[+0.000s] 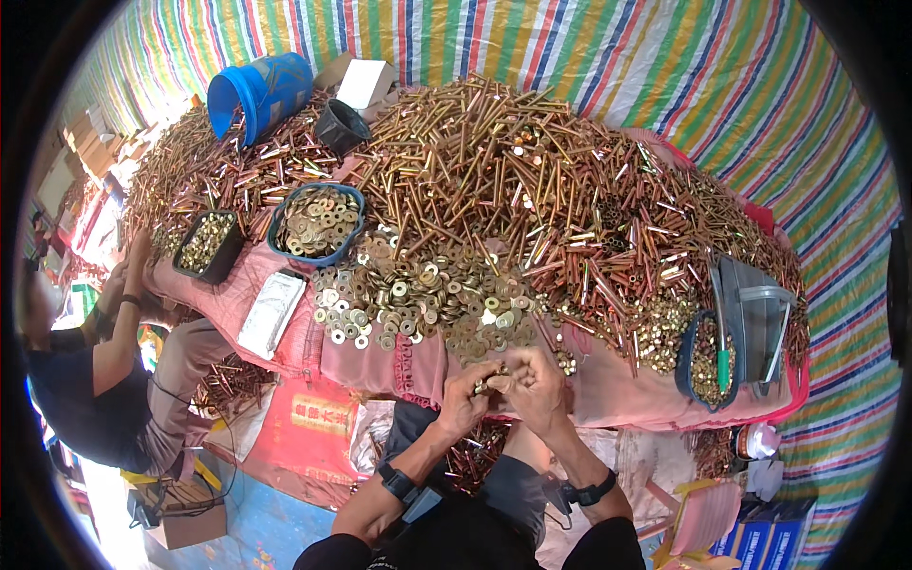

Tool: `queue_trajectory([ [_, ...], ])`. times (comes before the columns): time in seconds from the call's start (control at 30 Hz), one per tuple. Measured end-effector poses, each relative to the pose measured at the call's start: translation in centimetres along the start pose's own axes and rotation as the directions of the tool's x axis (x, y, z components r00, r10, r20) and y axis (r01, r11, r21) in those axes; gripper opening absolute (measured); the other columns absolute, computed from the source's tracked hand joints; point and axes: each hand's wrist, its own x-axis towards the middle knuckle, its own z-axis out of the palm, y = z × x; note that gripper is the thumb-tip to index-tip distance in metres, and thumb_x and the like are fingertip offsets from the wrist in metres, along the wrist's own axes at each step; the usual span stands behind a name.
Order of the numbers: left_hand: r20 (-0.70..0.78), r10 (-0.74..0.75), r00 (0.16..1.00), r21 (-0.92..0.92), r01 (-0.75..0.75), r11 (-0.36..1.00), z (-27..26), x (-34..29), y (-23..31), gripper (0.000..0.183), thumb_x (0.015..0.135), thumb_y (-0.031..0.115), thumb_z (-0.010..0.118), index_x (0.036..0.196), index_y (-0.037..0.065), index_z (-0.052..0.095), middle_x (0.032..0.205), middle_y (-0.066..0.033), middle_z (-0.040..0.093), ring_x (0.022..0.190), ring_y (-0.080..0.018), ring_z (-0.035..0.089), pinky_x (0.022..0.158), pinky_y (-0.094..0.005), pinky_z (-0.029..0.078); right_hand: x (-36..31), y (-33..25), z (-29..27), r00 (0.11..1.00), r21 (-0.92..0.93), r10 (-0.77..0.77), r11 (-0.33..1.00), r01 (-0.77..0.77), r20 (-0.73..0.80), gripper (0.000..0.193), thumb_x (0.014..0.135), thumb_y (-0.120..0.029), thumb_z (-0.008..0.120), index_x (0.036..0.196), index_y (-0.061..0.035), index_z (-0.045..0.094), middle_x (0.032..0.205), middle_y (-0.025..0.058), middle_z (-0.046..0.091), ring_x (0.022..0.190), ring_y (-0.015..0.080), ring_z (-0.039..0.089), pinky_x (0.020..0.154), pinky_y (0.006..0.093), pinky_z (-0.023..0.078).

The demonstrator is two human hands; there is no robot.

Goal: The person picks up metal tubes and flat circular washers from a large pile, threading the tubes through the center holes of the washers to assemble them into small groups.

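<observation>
My left hand [463, 399] and my right hand [534, 389] meet just in front of the heap's near edge, both with fingers closed. Between the fingertips a small brass-coloured metal part [490, 385] shows, its exact kind too small to make out. Right behind my hands lies a spread of flat round washers [418, 296]. Beyond them rises a big pile of long copper-coloured metal tubes or bolts [475, 161]. Small golden nuts [660, 332] are heaped to the right. My right fingers partly cover what they pinch.
A blue tub of washers [359, 233] and a black tray of nuts [235, 249] stand left; a dark tub of nuts [686, 366] stands right. A blue bucket [261, 90] lies tipped at the back. At the far left, another person [95, 380] sits working. Striped sheeting [836, 237] rises behind.
</observation>
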Motion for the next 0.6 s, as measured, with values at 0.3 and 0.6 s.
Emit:
queue_trajectory([
  [0.3, 0.053, 0.005, 0.999, -0.032, -0.003, 0.999, -0.3, 0.5, 1.2, 0.032, 0.094, -0.008, 0.060, 0.123, -0.002, 0.071, 0.119, -0.0199, 0.076, 0.109, -0.0318, 0.075, 0.094, -0.0388, 0.059, 0.3, -0.1, -0.1, 0.957, -0.091, -0.266, 0.962, 0.257, -0.112, 0.023, 0.091, -0.014, 0.085, 0.095, -0.0002, 0.067, 0.089, 0.0104, 0.072, 0.078, 0.0160, 0.071, 0.068, 0.0317, 0.057],
  [0.6, 0.054, -0.205, 0.977, -0.271, 0.212, 0.939, 0.0, 1.2, 1.4, 0.043, 0.111, 0.015, 0.059, 0.150, 0.001, 0.051, 0.117, -0.0186, 0.076, 0.105, -0.0238, 0.075, 0.092, -0.0363, 0.059, 0.4, 2.2, -3.8, 0.927, 0.129, 0.332, 0.926, -0.355, 0.175, 0.020, 0.098, -0.014, 0.079, 0.102, 0.0040, 0.070, 0.090, 0.0038, 0.073, 0.077, 0.0090, 0.070, 0.066, 0.0241, 0.056],
])
